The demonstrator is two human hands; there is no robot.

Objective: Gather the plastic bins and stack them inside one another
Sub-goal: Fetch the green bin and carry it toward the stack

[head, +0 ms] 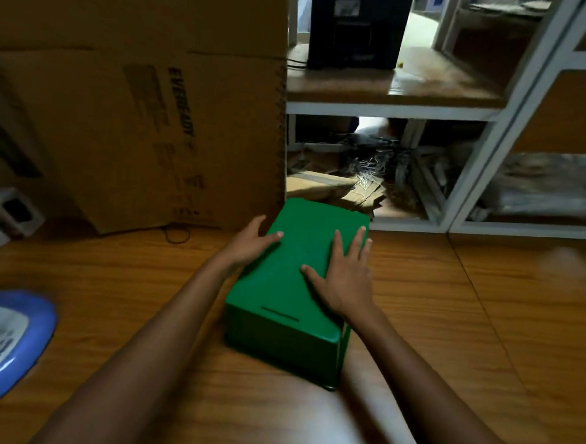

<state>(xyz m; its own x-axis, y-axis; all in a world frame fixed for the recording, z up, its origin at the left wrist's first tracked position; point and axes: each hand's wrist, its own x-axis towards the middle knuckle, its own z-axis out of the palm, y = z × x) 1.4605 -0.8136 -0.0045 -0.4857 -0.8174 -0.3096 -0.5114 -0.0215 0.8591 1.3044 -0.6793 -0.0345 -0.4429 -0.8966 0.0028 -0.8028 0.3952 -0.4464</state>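
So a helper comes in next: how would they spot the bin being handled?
On the wooden floor, before the big cardboard box, lies the green bin, upside down. The left hand and right hand rest on it; nothing else is green.

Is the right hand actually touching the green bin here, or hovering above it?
Touching. The head view shows the right hand lying flat, its fingers spread on the upturned bottom of the green bin, with no gap visible.

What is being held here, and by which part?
The upside-down green plastic bin: left hand on its left top edge, right hand flat on its upturned base. Neither hand visibly closes around it.
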